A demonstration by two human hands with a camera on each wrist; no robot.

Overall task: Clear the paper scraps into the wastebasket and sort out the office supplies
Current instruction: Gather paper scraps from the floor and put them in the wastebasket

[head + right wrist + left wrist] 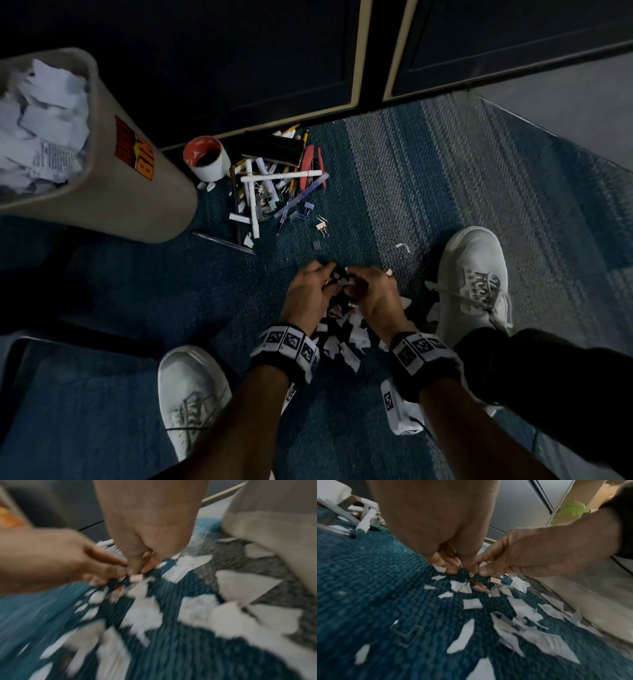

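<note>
The beige wastebasket point(113, 178) stood at the left on the blue carpet point(113, 394), its mouth packed with crumpled and torn white paper, some of it printed. Just beside its base stood a white mug with a red rim point(206, 158); its inside looked dark and I could not tell what it held. Touching the mug's right side lay the pile of office supplies point(274, 181): white markers, pens, pencils, a red-handled tool, a black flat case and binder clips, loose on the carpet and in no container. A few clips point(322, 226) lay apart from the pile, nearer the person. Between the two white shoes point(474, 274) the paper scraps point(346, 342) were scattered on the carpet, well apart from the wastebasket. Over them the left hand point(310, 291) and right hand point(371, 291) met fingertip to fingertip, each with fingers curled down and pinching small white scraps point(440, 568) off the carpet.
</note>
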